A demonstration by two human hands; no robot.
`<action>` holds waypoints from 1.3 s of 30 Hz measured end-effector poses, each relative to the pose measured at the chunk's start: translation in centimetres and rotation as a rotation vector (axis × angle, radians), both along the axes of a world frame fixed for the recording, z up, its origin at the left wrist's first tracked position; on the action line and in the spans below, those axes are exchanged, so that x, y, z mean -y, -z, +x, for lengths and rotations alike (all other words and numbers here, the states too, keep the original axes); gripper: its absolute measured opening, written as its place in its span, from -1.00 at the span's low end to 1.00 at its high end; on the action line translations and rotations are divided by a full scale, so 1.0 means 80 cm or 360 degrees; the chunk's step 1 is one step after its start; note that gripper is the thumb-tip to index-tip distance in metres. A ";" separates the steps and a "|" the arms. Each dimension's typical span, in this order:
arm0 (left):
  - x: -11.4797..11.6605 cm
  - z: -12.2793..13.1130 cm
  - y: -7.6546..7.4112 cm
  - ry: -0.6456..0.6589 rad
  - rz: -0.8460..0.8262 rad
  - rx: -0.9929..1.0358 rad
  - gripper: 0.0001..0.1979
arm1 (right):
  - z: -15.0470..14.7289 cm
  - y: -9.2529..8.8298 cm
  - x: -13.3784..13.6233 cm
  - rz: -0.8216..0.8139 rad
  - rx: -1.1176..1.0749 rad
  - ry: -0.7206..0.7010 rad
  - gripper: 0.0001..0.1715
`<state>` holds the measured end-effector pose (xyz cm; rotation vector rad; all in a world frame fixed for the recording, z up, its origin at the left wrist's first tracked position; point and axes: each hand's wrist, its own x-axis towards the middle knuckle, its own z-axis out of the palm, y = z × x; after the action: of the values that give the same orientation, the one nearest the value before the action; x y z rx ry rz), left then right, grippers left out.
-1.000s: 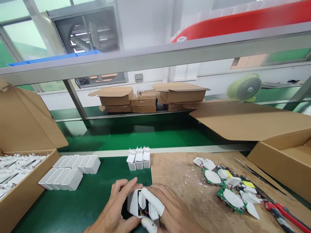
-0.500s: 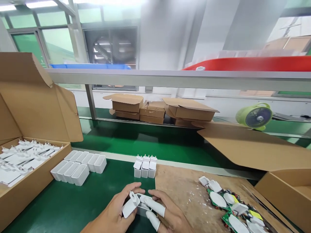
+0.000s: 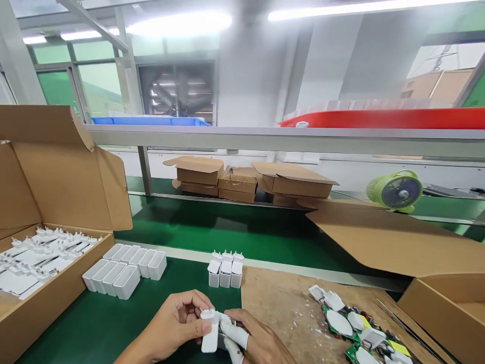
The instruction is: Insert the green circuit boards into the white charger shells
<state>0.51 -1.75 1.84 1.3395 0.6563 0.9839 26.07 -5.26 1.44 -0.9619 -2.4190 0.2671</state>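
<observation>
My left hand [image 3: 175,321] pinches a white plug cover [image 3: 209,337] between thumb and fingers; its flat face is turned toward me. White finger cots cover some fingers of my right hand [image 3: 261,333]. That hand is closed around a white charger case [image 3: 221,343], held right beside the cover and mostly hidden by it and the fingers. Just beyond my hands stand several white cases with plug covers [image 3: 225,273] on top, in a small block. To the left, open white cases [image 3: 127,281] are lined up in rows on the green mat [image 3: 125,328].
At the left, an open cardboard box [image 3: 71,283] holds many plug covers [image 3: 49,255]. Circuit boards [image 3: 339,322] and tweezers [image 3: 413,328] lie on the brown board [image 3: 280,303] at right. A green fan [image 3: 397,192], cardboard boxes [image 3: 237,184] and a shelf [image 3: 242,136] are behind.
My left hand has turned the plug cover from tilted to upright, in front of the case. The right hand has shifted slightly lower and stays around the case. The camera view has tipped up.
</observation>
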 end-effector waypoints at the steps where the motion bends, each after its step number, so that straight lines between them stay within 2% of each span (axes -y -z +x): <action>1: -0.001 0.007 0.002 -0.0078 0.0018 -0.0026 -0.57 | 0.002 0.005 -0.001 -0.0019 0.0049 0.0010 -0.29; 5: -0.001 0.039 -0.002 -0.0428 0.0113 -0.0293 -0.62 | 0.005 0.027 -0.007 -0.0226 0.0186 0.0273 0.10; 8: 0.000 0.060 -0.005 -0.0626 0.0283 -0.0602 -0.71 | 0.001 0.035 -0.011 -0.0225 0.0236 0.0435 0.18; 10: -0.002 0.068 -0.003 -0.0770 0.0548 -0.0890 -0.73 | -0.001 0.033 -0.013 -0.0133 0.0250 0.0386 0.10; 12: -0.005 0.070 0.001 -0.0937 0.0950 -0.1134 -0.72 | -0.002 0.028 -0.014 0.0033 0.0305 0.0265 -0.06; 14: -0.009 0.068 0.004 -0.1086 0.1352 -0.1230 -0.68 | -0.001 0.021 -0.014 0.0269 0.0421 0.0161 -0.29; 16: -0.011 0.062 0.005 -0.1086 0.1546 -0.1205 -0.63 | 0.000 0.017 -0.013 0.0463 0.0517 0.0125 -0.39; 18: -0.010 0.053 0.004 -0.0961 0.1490 -0.1110 -0.61 | 0.000 0.013 -0.011 0.0540 0.0504 0.0103 -0.38; 21: -0.008 0.031 0.003 -0.0813 0.1128 -0.0924 -0.60 | -0.001 0.007 -0.006 0.0491 0.0328 0.0083 -0.36; 24: -0.011 0.003 0.008 -0.0867 0.0763 -0.0838 -0.56 | 0.000 -0.005 -0.004 0.0486 0.0031 0.0036 -0.36; 27: -0.015 -0.016 0.010 -0.0917 0.0601 -0.0865 -0.54 | 0.001 -0.015 -0.004 0.0414 -0.0119 0.0012 -0.38; 30: -0.016 -0.017 0.005 -0.0925 0.0626 -0.0829 -0.57 | -0.002 -0.018 -0.002 0.0223 0.0094 0.0086 -0.44; 33: -0.010 -0.009 0.000 -0.0899 0.0770 -0.0780 -0.63 | -0.007 -0.020 0.005 0.0125 0.0226 0.0165 -0.44; 36: -0.002 -0.007 0.003 -0.0852 0.0946 -0.0794 -0.74 | -0.012 -0.028 0.011 0.0152 0.0191 0.0218 -0.39; 39: 0.005 -0.009 0.007 -0.0881 0.1074 -0.0798 -0.83 | -0.014 -0.035 0.012 0.0174 0.0000 0.0150 -0.41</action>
<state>-0.23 -2.12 1.28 2.0980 1.1814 1.3990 24.94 -6.24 4.25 -1.0227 -2.3538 0.0997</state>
